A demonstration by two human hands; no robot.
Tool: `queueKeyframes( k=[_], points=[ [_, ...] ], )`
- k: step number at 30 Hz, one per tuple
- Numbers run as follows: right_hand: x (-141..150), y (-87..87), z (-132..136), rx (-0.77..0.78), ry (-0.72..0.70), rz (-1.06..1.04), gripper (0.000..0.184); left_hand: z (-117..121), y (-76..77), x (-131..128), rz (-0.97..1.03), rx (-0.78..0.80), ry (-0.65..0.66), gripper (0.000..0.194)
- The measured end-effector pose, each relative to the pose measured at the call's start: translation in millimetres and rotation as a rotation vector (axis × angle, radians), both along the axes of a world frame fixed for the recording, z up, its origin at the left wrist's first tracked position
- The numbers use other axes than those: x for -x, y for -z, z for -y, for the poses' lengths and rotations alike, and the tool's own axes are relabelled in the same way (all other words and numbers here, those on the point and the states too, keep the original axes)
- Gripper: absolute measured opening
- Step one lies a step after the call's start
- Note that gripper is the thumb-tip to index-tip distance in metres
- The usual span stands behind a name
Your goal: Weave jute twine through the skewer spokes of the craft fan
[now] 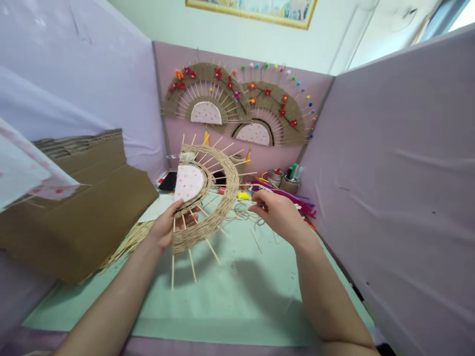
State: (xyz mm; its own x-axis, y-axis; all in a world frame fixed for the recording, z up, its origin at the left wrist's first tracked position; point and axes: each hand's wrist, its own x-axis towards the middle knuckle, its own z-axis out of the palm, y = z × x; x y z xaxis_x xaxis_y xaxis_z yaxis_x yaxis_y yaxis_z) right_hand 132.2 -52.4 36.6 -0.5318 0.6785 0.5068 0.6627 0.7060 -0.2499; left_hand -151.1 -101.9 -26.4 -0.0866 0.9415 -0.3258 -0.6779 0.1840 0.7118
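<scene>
My left hand (168, 225) grips a half-round woven fan (226, 207) at its lower inner edge, thumb on the front and fingers behind. The fan is held up on its side above the table. A pink-dotted cloth half-circle (188, 183) forms its centre. Thin wooden sticks (212, 251) radiate out through a band of tan twine and stick out past its rim. To the right, my right hand (274, 210) is closed in a pinch at the tip of one stick. What lies between those fingertips is too small to make out.
Two finished-looking fans with felt flowers (208, 74) hang on the back panel. Brown cardboard (85, 212) leans at left over a straw-coloured bundle (128, 242). Pipe cleaners (297, 200), a pen cup (290, 184) and loose twine lie at the back right of the green tabletop (237, 296).
</scene>
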Motion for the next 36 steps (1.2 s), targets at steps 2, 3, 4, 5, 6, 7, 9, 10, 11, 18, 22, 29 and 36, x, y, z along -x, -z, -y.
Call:
queueKeyframes(
  k=[2, 3, 4, 5, 6, 7, 9, 10, 11, 18, 22, 29, 36],
  points=[
    [0, -8.8, 0, 0.044, -0.023, 0.065, 0.011, 0, 6.0, 5, -0.011, 0.009, -0.008, 0.034],
    [0, -12.2, -1, 0.077, -0.053, 0.092, 0.012, 0, 9.5, 7, -0.011, 0.006, -0.008, 0.035],
    [0, -14.9, -3, 0.117, -0.091, 0.113, 0.011, 0, 13.1, 9, -0.011, 0.001, -0.005, 0.036],
    [0, -16.5, -5, 0.158, -0.133, 0.126, 0.01, 0, 16.8, 11, -0.011, -0.009, -0.003, 0.036],
    [-1, -17.2, -8, 0.193, -0.171, 0.128, 0.009, 0, 20.3, 14, -0.013, -0.017, 0.001, 0.035],
    [-2, -17.1, -12, 0.219, -0.201, 0.117, 0.008, 0, 23.6, 16, -0.017, -0.021, 0.012, 0.034],
    [-5, -15.1, -18, 0.241, -0.236, 0.081, 0.006, 0, 28.8, 19, -0.027, -0.02, 0.032, 0.033],
    [-6, -13.7, -21, 0.239, -0.241, 0.064, 0.005, -1, 30.8, 20, -0.026, -0.022, 0.034, 0.033],
    [-7, -12.2, -23, 0.23, -0.235, 0.05, 0.005, -1, 32.4, 22, -0.023, -0.022, 0.037, 0.034],
    [6, -7.5, -18, 0.006, -0.09, -0.053, 0.007, -1, 37.7, 25, 0.058, -0.073, 0.046, 0.031],
    [21, -7.5, -11, -0.124, 0.003, -0.066, 0.012, 2, 32.4, 21, 0.083, -0.106, -0.064, 0.025],
    [30, 0.4, -24, -0.018, -0.063, -0.174, 0.023, 5, 24.9, 22, 0.167, -0.224, -0.01, 0.038],
    [28, 14.0, -54, 0.118, -0.175, -0.201, 0.026, 7, 22.7, 20, 0.161, -0.187, 0.042, 0.034]
  ],
)
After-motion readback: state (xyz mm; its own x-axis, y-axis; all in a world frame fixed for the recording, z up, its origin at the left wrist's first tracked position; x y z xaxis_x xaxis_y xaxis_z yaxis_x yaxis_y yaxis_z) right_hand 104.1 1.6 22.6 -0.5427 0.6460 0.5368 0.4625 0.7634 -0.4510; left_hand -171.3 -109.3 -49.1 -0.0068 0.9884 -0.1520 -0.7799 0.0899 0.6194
